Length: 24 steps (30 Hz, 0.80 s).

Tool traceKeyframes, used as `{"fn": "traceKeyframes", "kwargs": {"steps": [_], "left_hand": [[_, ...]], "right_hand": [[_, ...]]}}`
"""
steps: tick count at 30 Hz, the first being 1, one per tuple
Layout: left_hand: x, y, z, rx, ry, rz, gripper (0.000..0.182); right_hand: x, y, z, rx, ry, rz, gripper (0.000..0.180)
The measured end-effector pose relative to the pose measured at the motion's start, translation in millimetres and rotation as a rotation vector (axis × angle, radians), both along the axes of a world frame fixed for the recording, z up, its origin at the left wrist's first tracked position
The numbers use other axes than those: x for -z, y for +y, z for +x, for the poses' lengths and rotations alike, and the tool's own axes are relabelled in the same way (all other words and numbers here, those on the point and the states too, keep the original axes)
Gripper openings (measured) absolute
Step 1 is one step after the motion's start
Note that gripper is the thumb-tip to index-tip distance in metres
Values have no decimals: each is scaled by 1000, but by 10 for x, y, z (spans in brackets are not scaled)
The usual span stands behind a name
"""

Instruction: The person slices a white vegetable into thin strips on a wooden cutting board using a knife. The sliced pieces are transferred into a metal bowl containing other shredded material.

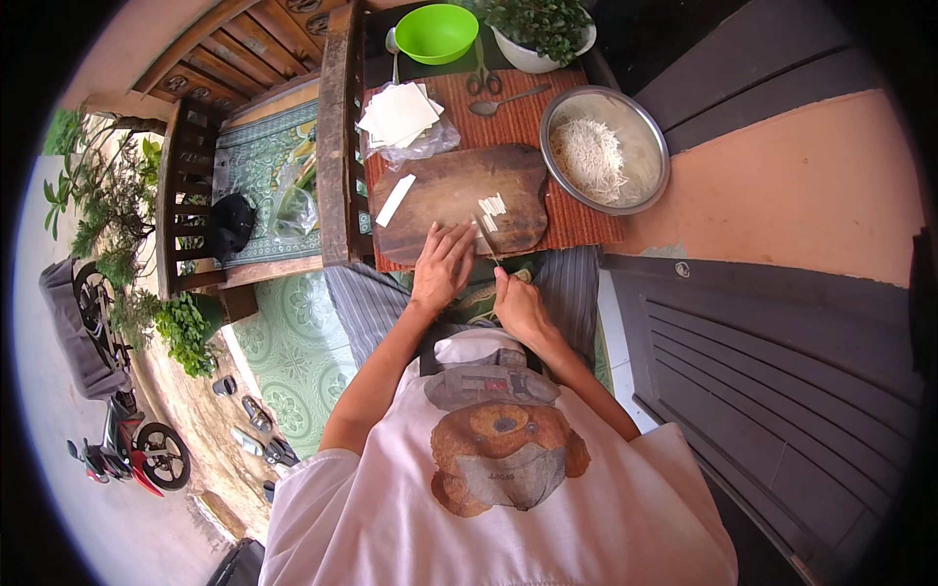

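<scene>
My right hand (520, 304) grips the handle of a knife, whose blade (486, 239) rests at the near edge of a wooden cutting board (447, 198). The fingers of my left hand (443, 267) press down on the board just left of the blade. A bit of white strip (477, 228) shows between those fingertips and the knife; the rest of it is hidden. Thin cut sticks (492, 207) lie beyond the blade. One wider white strip (396, 200) lies apart on the board's left side.
Stacked white square sheets (401, 116) lie on a plastic bag (440, 139). A metal bowl (663, 157) at right holds white shreds (595, 157). Farther back are a spoon (506, 101), scissors (484, 80), a green bowl (437, 33) and a potted plant (538, 29). A wooden bench (337, 146) borders the left.
</scene>
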<state>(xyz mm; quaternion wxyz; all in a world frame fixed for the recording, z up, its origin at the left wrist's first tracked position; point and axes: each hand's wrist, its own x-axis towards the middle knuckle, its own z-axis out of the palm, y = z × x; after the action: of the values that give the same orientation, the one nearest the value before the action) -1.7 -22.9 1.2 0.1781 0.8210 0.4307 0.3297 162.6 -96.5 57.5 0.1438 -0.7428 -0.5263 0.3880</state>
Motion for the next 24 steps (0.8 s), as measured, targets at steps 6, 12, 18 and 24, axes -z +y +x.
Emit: {"fn": "traceKeyframes", "kwargs": {"steps": [6, 12, 18, 24], "left_hand": [[20, 18, -14, 12, 35, 24, 52], [32, 18, -19, 22, 15, 9, 53], [10, 25, -11, 22, -7, 24, 52], [-38, 21, -4, 14, 9, 35, 52]], "right_hand": [[73, -11, -20, 8, -5, 0, 64], [85, 9, -34, 6, 5, 19, 62], [209, 210, -82, -40, 4, 86, 65], [276, 84, -53, -17, -34, 68, 65]]}}
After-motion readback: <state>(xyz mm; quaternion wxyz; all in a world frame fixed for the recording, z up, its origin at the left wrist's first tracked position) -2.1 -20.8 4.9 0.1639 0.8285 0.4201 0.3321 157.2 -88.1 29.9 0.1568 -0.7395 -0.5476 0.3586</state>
